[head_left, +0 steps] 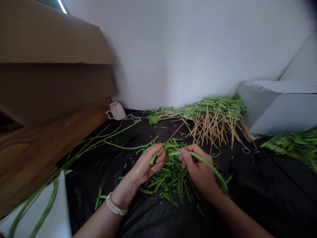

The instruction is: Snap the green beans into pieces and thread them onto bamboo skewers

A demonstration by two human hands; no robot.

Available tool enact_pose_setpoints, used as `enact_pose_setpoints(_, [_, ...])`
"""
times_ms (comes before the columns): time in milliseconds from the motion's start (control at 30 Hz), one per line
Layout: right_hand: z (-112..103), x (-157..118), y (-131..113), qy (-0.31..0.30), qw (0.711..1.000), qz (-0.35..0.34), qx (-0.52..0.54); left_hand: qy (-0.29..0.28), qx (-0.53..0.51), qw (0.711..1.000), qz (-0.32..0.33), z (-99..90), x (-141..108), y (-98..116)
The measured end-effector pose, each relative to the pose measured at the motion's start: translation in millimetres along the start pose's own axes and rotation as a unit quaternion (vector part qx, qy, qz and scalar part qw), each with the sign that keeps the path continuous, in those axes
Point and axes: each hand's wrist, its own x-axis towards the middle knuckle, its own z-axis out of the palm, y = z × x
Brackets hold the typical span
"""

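My left hand [151, 162] is closed around a short piece of green bean [153, 158], its cut end showing between the fingers. In my right hand [196, 165] a longer bean [205, 161] is pinched between thumb and fingers; its short end points left and the rest curves back over the wrist. Under both hands lies a heap of cut bean pieces [168, 181] on a black plastic sheet [104, 178]. A small gap separates the two hands. A beaded bracelet [115, 205] circles my left wrist.
Skewers [208, 127] threaded with bean pieces [218, 105] are piled against the white wall. More skewered beans [294, 145] lie at right by a white box [282, 105]. A mug [117, 111], long whole beans [84, 148] and a cardboard box [54, 66] are at left.
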Motion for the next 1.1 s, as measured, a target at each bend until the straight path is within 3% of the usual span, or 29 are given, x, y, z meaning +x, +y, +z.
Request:
enact_pose_setpoints(67, [-1.1, 2.0, -0.7, -0.021, 0.996, 0.066, 0.059, 0.018, -0.015, 1.0, 0.019, -2.0, 1.3, 0.9])
enact_pose_setpoints(167, [1.5, 2.6, -1.6, -0.065, 0.984, 0.109, 0.123, 0.039, 0.056, 0.997, 0.024, -4.4, 2.0, -3.1])
enact_pose_setpoints(333, [4.8, 4.2, -1.6, -0.104, 0.971, 0.143, 0.163, -0.021, 0.207, 0.978, -0.029, -3.8, -2.6, -8.9])
enact_pose_setpoints(467, [0.3, 11.8, 3.4, -0.067, 0.937, 0.192, 0.283, -0.041, 0.188, 0.98, -0.049, -3.6, -6.2, -1.2])
enact_pose_setpoints(600, [-2.7, 17.1, 5.6, -0.034, 0.92, 0.19, 0.342, -0.094, 0.166, 0.977, -0.098, -5.7, -8.8, 6.8])
enact_pose_setpoints(700, [-0.7, 16.1, 3.4, -0.059, 0.921, 0.193, 0.333, -0.116, 0.164, 0.974, -0.106, -6.4, -9.7, 6.8])
enact_pose_setpoints(900, [2.0, 13.7, 2.4, -0.069, 0.941, 0.179, 0.28, -0.057, 0.141, 0.984, -0.095, -3.1, -6.6, -0.3])
enact_pose_setpoints(1100, [0.0, 9.4, -0.1, -0.032, 0.988, 0.059, 0.142, -0.001, 0.068, 0.996, -0.05, 0.2, -2.6, -4.0])
